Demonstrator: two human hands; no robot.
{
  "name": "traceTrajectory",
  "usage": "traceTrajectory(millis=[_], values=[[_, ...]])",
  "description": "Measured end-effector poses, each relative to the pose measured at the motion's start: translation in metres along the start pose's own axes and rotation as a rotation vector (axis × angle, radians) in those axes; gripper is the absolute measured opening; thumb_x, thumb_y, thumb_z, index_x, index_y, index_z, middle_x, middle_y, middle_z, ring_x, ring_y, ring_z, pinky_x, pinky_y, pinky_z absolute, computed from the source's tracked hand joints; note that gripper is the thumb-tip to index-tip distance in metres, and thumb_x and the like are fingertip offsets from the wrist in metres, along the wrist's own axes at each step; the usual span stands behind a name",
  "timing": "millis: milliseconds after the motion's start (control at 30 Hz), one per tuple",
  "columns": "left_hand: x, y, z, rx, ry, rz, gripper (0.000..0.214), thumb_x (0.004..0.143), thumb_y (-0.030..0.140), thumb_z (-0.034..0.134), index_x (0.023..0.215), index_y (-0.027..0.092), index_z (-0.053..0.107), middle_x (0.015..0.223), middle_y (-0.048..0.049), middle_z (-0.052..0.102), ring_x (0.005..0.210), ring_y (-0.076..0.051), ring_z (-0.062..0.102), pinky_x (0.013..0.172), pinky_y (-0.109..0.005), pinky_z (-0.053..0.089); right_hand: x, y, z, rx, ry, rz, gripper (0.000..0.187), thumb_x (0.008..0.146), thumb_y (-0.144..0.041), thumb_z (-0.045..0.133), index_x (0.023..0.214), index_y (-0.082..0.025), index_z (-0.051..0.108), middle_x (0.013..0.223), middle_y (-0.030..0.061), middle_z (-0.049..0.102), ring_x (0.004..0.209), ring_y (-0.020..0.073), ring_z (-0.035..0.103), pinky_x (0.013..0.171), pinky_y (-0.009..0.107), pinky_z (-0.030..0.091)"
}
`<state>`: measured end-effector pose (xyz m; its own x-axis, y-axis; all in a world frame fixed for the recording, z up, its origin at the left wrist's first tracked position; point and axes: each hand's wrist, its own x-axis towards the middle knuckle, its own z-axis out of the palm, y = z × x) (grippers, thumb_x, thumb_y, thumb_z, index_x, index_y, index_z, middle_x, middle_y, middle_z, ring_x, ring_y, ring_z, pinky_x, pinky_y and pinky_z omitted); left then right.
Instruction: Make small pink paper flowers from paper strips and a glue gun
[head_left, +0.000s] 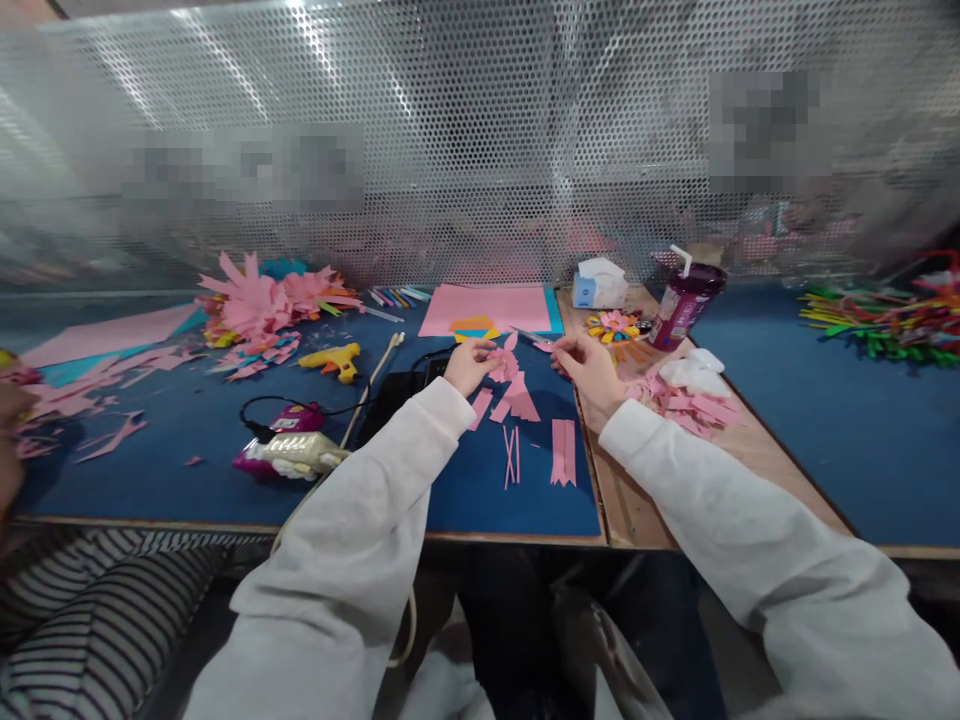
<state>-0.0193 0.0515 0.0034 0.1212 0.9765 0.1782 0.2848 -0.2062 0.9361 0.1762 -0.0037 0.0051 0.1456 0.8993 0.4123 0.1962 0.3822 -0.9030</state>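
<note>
My left hand (469, 365) is closed on a pink paper flower piece (507, 366) made of folded strips, held just above the blue mat (187, 450). My right hand (589, 365) is curled in a pinch close to the right of that piece, its fingertips near a small pink strip; what it pinches is too small to name. Cut pink paper strips (562, 452) lie on the mat below both hands. A pile of pink scraps (686, 405) sits by my right wrist.
A yellow glue gun (334, 358), a second glue gun (289, 450) with cable, finished pink paper flowers (262, 295), pink card sheets (487, 308), a tissue box (600, 285) and a purple cup with straw (684, 300) stand around. Perforated metal screen behind. A striped-sleeved person sits at left (90, 610).
</note>
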Motion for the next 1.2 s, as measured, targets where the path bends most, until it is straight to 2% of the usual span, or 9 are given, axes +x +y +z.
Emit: traceTrajectory(millis=[267, 500, 700, 867, 1067, 1200], values=[[-0.005, 0.004, 0.005, -0.281, -0.084, -0.075, 0.023, 0.069, 0.012, 0.067, 0.092, 0.013, 0.065, 0.076, -0.0026, 0.064, 0.060, -0.009, 0.055, 0.055, -0.022, 0.043, 0.002, -0.003, -0.006, -0.109, -0.012, -0.008, 0.013, 0.075, -0.032, 0.055, 0.076, -0.018, 0.056, 0.065, -0.0002, 0.058, 0.056, 0.0124, 0.054, 0.053, 0.026, 0.045], [-0.009, 0.007, 0.008, -0.412, -0.162, -0.143, 0.015, 0.070, 0.009, 0.064, 0.085, 0.013, 0.063, 0.069, 0.0001, 0.059, 0.053, -0.006, 0.051, 0.051, -0.020, 0.040, 0.001, 0.000, -0.004, -0.120, -0.059, -0.012, 0.014, 0.076, -0.033, 0.055, 0.077, -0.019, 0.053, 0.067, -0.0004, 0.057, 0.055, 0.0118, 0.052, 0.051, 0.025, 0.043], [-0.017, 0.011, 0.011, -0.422, -0.215, -0.144, 0.003, 0.074, 0.012, 0.063, 0.075, 0.012, 0.060, 0.060, 0.0006, 0.056, 0.050, -0.006, 0.048, 0.052, -0.022, 0.038, -0.003, 0.004, 0.000, -0.120, -0.073, -0.019, 0.014, 0.077, -0.034, 0.054, 0.078, -0.020, 0.052, 0.071, 0.0002, 0.057, 0.059, 0.0128, 0.053, 0.055, 0.027, 0.045], [-0.018, 0.010, 0.012, -0.370, -0.212, -0.108, 0.006, 0.073, 0.014, 0.064, 0.069, 0.011, 0.060, 0.058, -0.0008, 0.057, 0.050, -0.007, 0.047, 0.051, -0.022, 0.037, -0.005, 0.011, 0.004, -0.120, -0.054, -0.025, 0.016, 0.079, -0.037, 0.052, 0.078, -0.021, 0.050, 0.074, 0.0019, 0.056, 0.064, 0.0153, 0.055, 0.053, 0.027, 0.044], [-0.020, 0.011, 0.012, -0.329, -0.216, -0.073, 0.012, 0.076, 0.013, 0.058, 0.064, 0.011, 0.060, 0.060, -0.0042, 0.060, 0.050, -0.008, 0.048, 0.049, -0.023, 0.036, -0.006, 0.011, 0.005, -0.162, -0.033, -0.081, 0.015, 0.078, -0.034, 0.056, 0.075, -0.020, 0.053, 0.076, 0.0041, 0.060, 0.075, 0.0182, 0.056, 0.074, 0.034, 0.046], [-0.022, 0.014, 0.012, -0.330, -0.203, -0.068, 0.009, 0.075, 0.012, 0.059, 0.067, 0.011, 0.060, 0.061, -0.0027, 0.058, 0.051, -0.008, 0.049, 0.049, -0.022, 0.038, -0.008, 0.008, 0.005, -0.179, -0.011, -0.081, 0.011, 0.076, -0.029, 0.057, 0.072, -0.019, 0.056, 0.075, 0.0047, 0.062, 0.074, 0.0186, 0.057, 0.076, 0.035, 0.045]])
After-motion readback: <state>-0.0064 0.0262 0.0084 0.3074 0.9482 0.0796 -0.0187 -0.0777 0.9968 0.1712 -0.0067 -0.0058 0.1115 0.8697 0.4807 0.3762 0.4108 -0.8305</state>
